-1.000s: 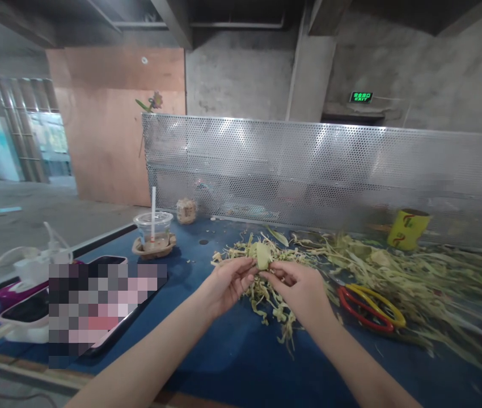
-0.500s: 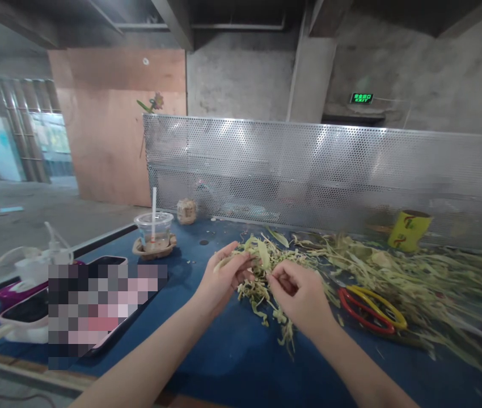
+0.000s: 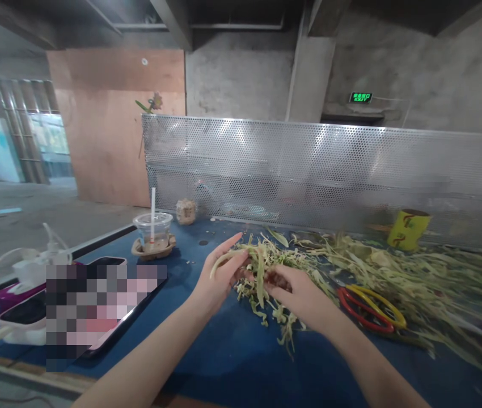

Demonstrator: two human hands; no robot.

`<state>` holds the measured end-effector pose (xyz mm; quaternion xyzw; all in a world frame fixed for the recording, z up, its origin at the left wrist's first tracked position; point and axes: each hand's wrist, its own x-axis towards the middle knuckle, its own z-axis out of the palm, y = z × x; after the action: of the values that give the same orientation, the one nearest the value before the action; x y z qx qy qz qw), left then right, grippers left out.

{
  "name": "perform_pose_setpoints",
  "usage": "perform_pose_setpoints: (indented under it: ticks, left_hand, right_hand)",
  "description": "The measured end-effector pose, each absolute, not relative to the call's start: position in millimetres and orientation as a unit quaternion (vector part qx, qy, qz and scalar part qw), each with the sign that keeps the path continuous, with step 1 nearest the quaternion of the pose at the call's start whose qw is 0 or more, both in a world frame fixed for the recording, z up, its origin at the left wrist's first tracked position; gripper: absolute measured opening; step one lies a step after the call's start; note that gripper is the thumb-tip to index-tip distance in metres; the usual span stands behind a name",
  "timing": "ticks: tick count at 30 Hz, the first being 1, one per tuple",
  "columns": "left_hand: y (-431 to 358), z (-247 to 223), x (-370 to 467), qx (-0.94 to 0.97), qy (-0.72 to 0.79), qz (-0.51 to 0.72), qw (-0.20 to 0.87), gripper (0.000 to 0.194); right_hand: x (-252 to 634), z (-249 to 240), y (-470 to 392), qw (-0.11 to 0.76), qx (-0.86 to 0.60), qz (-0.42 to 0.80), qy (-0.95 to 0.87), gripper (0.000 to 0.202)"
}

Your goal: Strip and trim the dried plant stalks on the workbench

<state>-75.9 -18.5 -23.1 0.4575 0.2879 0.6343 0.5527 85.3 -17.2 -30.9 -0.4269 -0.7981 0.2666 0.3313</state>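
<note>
My left hand (image 3: 218, 277) is closed on a pale green plant stem (image 3: 220, 259), which bends over the thumb. A long withered leaf (image 3: 260, 277) hangs down between my two hands. The fingers of my right hand (image 3: 296, 294) are curled together just right of that leaf; what they pinch, if anything, is hidden. Under and behind both hands lies a pile of dried, curled leaf scraps (image 3: 286, 334) on the blue tabletop (image 3: 224, 362). Scissors (image 3: 379, 310) with one red and one yellow handle lie right of my right hand.
Long withered stalks (image 3: 432, 283) spread over the right side, near a yellow printed roll (image 3: 409, 229). A lidded cup with a straw (image 3: 155, 229) stands at the left back. A phone (image 3: 126, 317) and a white charger (image 3: 41, 266) lie left. A perforated metal panel (image 3: 266, 164) borders the back.
My right hand has moved slightly down and left, its fingers now lower among the scraps. The leaf between the hands hangs lower, and the curved stem shows more over my left hand.
</note>
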Motion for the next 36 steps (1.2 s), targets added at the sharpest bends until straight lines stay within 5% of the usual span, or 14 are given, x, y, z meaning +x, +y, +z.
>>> perform_pose_setpoints:
  ticks: [5,9,15,23,29,36]
  left_hand:
    - [-22.5,-20.9,-74.5,0.503,0.277,0.595,0.563,0.067]
    - [-21.1,-22.8,-77.6,0.516,0.259,0.589,0.566,0.063]
    - [-19.9,-23.9,-77.3,0.505,0.253,0.596,0.571,0.051]
    - [-22.5,-23.5,-72.3,0.484,0.263,0.584,0.596,0.046]
    - [-24.2,-23.7,-70.6,0.492,0.261,0.575,0.599,0.042]
    - [-24.2,-24.1,-71.9,0.531,0.214,0.55,0.608,0.075]
  right_hand:
    - [85.0,-27.0,-13.2,0.433,-0.405,0.312,-0.742,0.013]
    - [88.6,-23.9,-17.8,0.524,-0.431,0.17,-0.715,0.016]
    - [84.1,-26.4,-18.7,0.456,-0.41,0.254,-0.748,0.024]
    - [74.6,-39.0,-13.9,0.585,-0.363,0.305,-0.658,0.021]
    - [72.1,-38.2,-12.3,0.558,-0.329,0.394,-0.652,0.022]
    - [74.4,-42.8,-4.4,0.616,-0.286,0.391,-0.621,0.014]
